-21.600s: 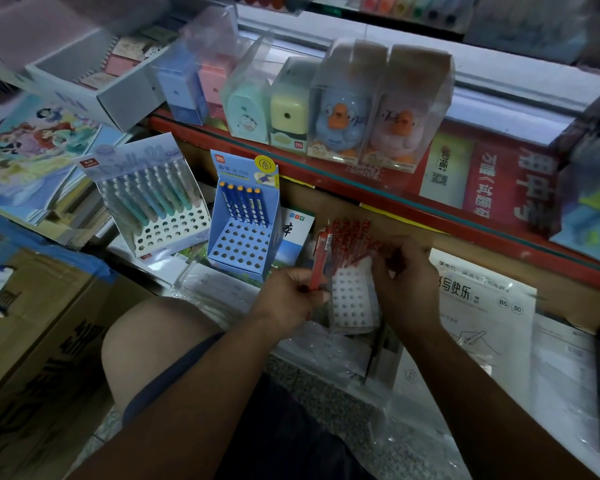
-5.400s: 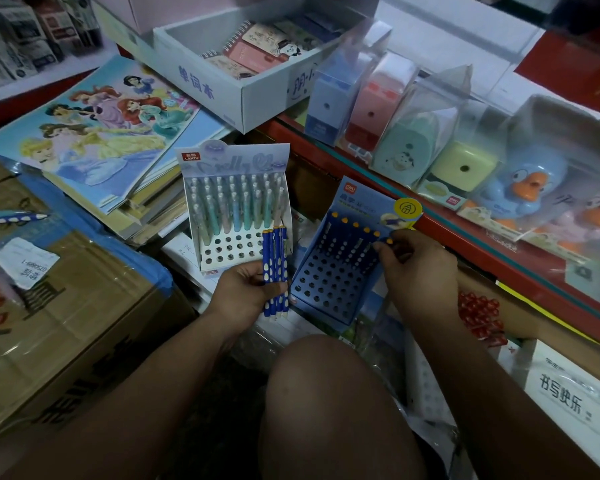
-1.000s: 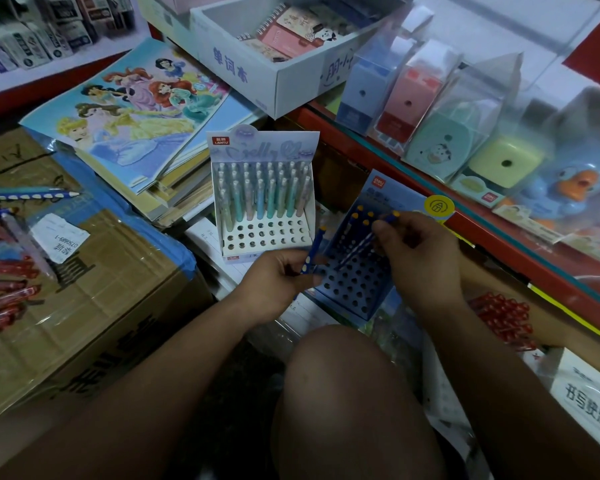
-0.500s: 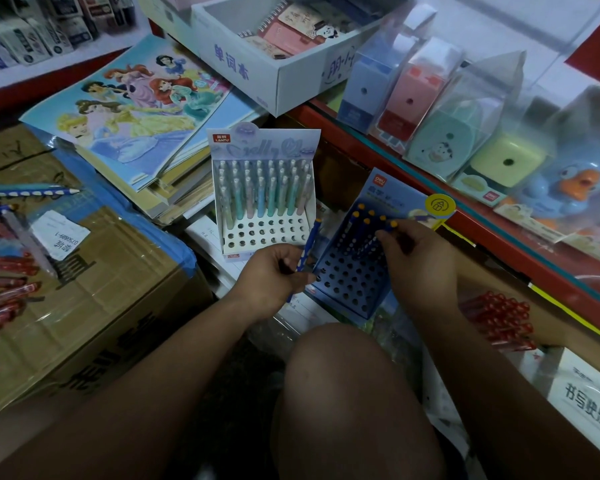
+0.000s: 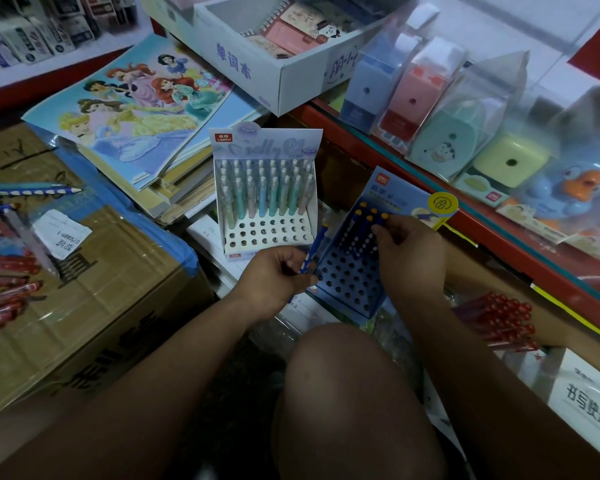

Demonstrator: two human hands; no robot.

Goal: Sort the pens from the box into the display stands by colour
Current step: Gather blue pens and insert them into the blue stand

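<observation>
My left hand [image 5: 278, 277] grips one blue dotted pen [image 5: 314, 249], held upright just left of the blue display stand [image 5: 352, 275]. At the stand's back rows my right hand [image 5: 407, 252] pinches a blue pen [image 5: 378, 225] that stands among several blue pens with orange caps. A white stand [image 5: 267, 233] behind holds rows of pastel pens. Red pens [image 5: 496, 318] fill a stand at the right, under my right forearm. Loose blue pens [image 5: 32, 191] and red pens [image 5: 6, 289] lie on the cardboard box [image 5: 94, 306] at the left.
A stack of princess colouring books [image 5: 132, 109] lies behind the box. A white carton of notebooks [image 5: 257, 67] and boxed pencil sharpeners [image 5: 430, 98] stand on the red shelf. My bare knee [image 5: 347, 393] rises in front, below the stands.
Since one second ago my right hand has set a blue pen into the stand's back rows. My left hand has gone from a bunch of blue pens to a single one.
</observation>
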